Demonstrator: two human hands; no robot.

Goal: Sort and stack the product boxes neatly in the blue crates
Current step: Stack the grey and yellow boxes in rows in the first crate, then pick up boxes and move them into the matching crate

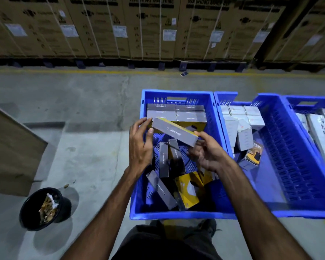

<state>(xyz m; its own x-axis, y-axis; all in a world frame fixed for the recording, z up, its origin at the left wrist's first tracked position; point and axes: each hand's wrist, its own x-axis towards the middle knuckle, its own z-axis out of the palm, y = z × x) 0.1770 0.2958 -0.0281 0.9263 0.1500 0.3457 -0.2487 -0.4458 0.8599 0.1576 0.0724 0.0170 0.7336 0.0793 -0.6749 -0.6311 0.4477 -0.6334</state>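
Both hands, left hand (140, 147) and right hand (207, 152), gripped grey "LAPCARE" box (174, 131) over blue crate (178, 214); concrete floor (94, 102), "WASHING MACHINE" cartons (150, 29) behind.

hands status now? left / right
Left hand: holds the near-left end of the grey box, fingers and thumb pinching it.
Right hand: grips the box's other end.

- A grey box (174, 131) is held tilted over the nearest blue crate (178, 214) by the left hand (140, 147) and right hand (207, 153).
- Stacked grey boxes (176, 113) are seen at its far end.
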